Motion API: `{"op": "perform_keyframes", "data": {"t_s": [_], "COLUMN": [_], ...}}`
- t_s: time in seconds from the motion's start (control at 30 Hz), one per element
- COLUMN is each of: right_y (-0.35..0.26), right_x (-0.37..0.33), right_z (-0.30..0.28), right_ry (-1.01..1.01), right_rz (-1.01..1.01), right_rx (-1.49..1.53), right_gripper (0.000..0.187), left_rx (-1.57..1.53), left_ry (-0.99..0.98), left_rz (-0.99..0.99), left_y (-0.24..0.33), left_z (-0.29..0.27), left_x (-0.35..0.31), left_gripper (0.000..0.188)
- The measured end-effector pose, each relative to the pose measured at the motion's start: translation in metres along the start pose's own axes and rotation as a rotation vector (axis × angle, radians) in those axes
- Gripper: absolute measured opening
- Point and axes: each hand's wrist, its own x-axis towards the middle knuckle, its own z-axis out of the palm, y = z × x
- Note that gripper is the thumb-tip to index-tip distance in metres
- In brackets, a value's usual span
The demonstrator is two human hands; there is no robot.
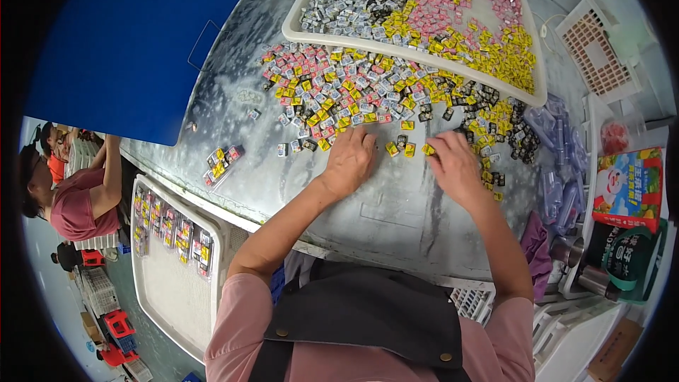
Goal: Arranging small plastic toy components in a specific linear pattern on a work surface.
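Note:
My left hand (352, 161) rests at the near edge of a loose spread of small rectangular pieces (332, 88) in pink, white, yellow and black. Its fingers are curled inward, and whatever they may hold is hidden beneath them. My right hand (455, 167) pinches a small yellow piece (428, 149) between thumb and fingers, just above the grey tabletop (385, 201). Between the hands lie a few loose yellow and black pieces (402, 143). Beyond my right fingers, yellow and black pieces (495, 122) form a denser heap.
A white tray (417, 53) of pieces grouped by colour stands at the back. Filled clear packs (223, 167) lie at left, others in a lower white tray (170, 301). Clear plastic packages (562, 163) pile up right. A blue panel (134, 42) and another person (85, 198) are left.

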Motion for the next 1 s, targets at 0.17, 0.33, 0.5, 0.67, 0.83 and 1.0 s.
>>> {"op": "perform_keyframes", "data": {"t_s": [0.17, 0.33, 0.5, 0.67, 0.83, 1.0], "right_y": [-0.016, -0.018, -0.016, -0.017, -0.02, -0.005], "right_x": [0.024, 0.037, 0.039, 0.032, 0.03, 0.046], "right_z": [0.02, 0.02, 0.025, 0.027, 0.02, 0.029], "right_ry": [-0.111, -0.223, -0.275, -0.274, -0.26, -0.026], "right_rz": [-0.121, -0.073, -0.085, -0.092, -0.089, -0.154], "right_rx": [0.067, 0.062, 0.111, 0.117, 0.163, 0.126], "right_gripper": [0.04, 0.038, 0.031, 0.029, 0.031, 0.029], "left_rx": [-0.096, -0.155, -0.126, -0.133, -0.174, -0.256], "left_ry": [0.001, 0.06, -0.026, -0.001, -0.018, 0.038], "left_rz": [-0.05, -0.069, -0.077, -0.031, 0.022, -0.045], "left_y": [0.013, 0.024, 0.02, 0.02, 0.016, 0.018], "left_z": [0.001, 0.007, 0.008, 0.009, 0.008, 0.005], "left_x": [-0.005, -0.001, 0.004, 0.007, 0.008, 0.019], "left_gripper": [0.034, 0.038, 0.036, 0.034, 0.035, 0.035]}}
